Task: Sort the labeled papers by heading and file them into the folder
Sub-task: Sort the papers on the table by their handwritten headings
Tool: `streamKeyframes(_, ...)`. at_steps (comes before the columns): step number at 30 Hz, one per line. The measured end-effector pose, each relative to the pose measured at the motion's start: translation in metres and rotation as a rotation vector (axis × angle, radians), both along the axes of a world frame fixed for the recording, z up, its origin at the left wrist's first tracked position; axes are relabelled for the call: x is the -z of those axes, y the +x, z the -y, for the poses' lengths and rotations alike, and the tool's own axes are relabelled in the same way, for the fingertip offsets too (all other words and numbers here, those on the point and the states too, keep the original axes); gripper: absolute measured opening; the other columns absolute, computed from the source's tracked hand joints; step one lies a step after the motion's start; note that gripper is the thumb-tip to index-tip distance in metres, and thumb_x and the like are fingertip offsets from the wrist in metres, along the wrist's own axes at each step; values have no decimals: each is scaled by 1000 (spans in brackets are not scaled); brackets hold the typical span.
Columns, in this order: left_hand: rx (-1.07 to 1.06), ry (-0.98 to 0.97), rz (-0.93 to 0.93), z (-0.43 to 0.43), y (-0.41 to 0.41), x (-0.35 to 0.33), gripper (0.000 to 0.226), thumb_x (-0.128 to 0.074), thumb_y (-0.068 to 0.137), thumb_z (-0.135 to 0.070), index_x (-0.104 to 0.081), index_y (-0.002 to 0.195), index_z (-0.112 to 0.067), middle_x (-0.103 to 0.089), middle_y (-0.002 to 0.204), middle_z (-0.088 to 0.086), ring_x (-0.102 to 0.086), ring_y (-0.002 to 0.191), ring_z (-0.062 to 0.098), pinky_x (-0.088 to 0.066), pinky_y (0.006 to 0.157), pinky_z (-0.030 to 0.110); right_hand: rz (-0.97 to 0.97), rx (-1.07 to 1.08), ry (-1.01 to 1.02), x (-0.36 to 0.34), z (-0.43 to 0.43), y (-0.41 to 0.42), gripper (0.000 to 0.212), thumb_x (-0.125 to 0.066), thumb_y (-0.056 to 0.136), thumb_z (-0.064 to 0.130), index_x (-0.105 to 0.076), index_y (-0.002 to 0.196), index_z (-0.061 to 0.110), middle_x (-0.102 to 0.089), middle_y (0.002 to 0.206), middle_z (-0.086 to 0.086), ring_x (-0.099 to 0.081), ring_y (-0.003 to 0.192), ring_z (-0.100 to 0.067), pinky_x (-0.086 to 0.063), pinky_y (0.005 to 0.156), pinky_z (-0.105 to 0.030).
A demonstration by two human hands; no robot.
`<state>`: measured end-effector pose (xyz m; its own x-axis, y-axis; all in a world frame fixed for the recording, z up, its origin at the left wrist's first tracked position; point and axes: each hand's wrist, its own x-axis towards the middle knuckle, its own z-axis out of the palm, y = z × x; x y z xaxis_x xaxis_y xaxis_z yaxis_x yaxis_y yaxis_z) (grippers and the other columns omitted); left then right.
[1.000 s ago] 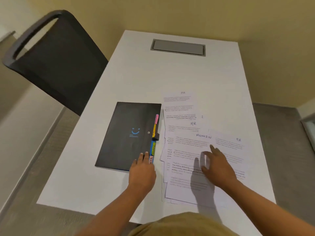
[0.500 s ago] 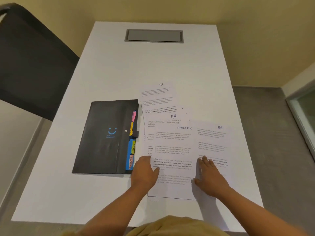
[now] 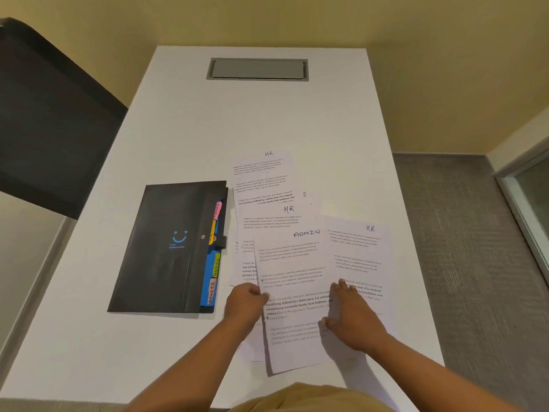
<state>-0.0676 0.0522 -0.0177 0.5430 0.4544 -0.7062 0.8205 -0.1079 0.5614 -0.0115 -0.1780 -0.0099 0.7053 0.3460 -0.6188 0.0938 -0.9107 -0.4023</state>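
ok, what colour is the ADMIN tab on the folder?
The ADMIN tab is yellow-green, on the black folder; best in the head view.

We see a black folder (image 3: 166, 248) lying closed and flat on the surface (image 3: 267, 120), with a blue smiley on its cover and coloured tabs (image 3: 216, 269) poking out along its right edge. Just right of it, printed sheets overlap in a loose fan. The ADMIN sheet (image 3: 294, 263) lies skewed on top, and three HR sheets (image 3: 356, 248) show beneath and beside it.
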Motion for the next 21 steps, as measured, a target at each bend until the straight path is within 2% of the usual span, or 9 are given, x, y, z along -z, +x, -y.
streamKeyframes(2, 2, -67, 55, 5, -3, -4, 14, -63, 91, -9, -66, 78, -13, -67, 76, 3, -61, 66, 15, -52, 60, 25, 87, 32, 75, 0, 4, 2, 55, -64, 86, 39, -44, 132, 15, -49, 136, 4, -41, 134, -27, -39, 106, -37)
streamKeyframes(3, 2, -78, 86, 8, -4, -8, 13, -61, 92, -7, -67, 82, -12, -67, 77, 2, -60, 65, 12, -48, 54, 19, 115, 83, 113, -3, 5, 2, 47, -65, 86, 36, -48, 124, 15, -54, 124, 4, -49, 124, -25, -42, 100, -36)
streamKeyframes(5, 29, -100, 151, 14, -6, -17, 12, -56, 96, -8, -68, 94, -10, -69, 84, 0, -64, 69, 8, -46, 50, 11, 132, 234, 184, -2, 9, 4, 54, -69, 86, 33, -47, 131, 13, -52, 127, 3, -48, 126, -23, -40, 101, -33)
streamKeyframes(7, 50, -175, 223, 17, -10, -23, 14, -54, 98, -10, -67, 100, -11, -73, 90, -1, -68, 74, 7, -49, 54, 10, 94, 426, 243, -1, 15, 9, 70, -75, 83, 33, -42, 140, 10, -50, 130, 2, -47, 129, -23, -38, 105, -34)
streamKeyframes(9, 33, -285, 280, 17, -13, -30, 14, -54, 99, -13, -67, 103, -13, -75, 94, -1, -71, 81, 12, -53, 61, 16, 10, 634, 327, -1, 23, 17, 72, -80, 78, 34, -44, 137, 12, -55, 131, -4, -54, 119, -25, -47, 100, -40)
streamKeyframes(13, 69, -399, 311, 10, -16, -27, 15, -54, 99, -18, -66, 107, -14, -76, 102, -1, -72, 95, 20, -58, 80, 36, -189, 797, 572, -6, 39, 29, 38, -79, 79, 25, -65, 112, 13, -74, 108, -7, -72, 95, -23, -59, 80, -38)
streamKeyframes(16, 54, -406, 318, 7, -10, -26, 15, -57, 97, -19, -68, 105, -12, -75, 101, 0, -71, 96, 21, -57, 79, 29, -269, 808, 695, -12, 45, 32, 22, -69, 87, 11, -71, 109, 7, -75, 106, -11, -73, 94, -27, -57, 87, -45)
streamKeyframes(18, 14, -152, 298, 4, -2, -20, 17, -61, 95, -24, -68, 104, -12, -72, 101, -2, -67, 97, 18, -53, 71, 18, -243, 840, 705, -13, 50, 33, 20, -65, 90, 10, -72, 109, 8, -76, 103, -10, -73, 95, -29, -56, 90, -47)
streamKeyframes(21, -92, 362, 155, -8, 9, -1, 43, -69, 86, -42, -58, 117, -15, -58, 115, 2, -60, 104, 23, -55, 78, 35, -218, 943, 702, -12, 61, 31, 18, -63, 93, 12, -71, 108, 10, -76, 101, -10, -72, 97, -31, -55, 92, -48)
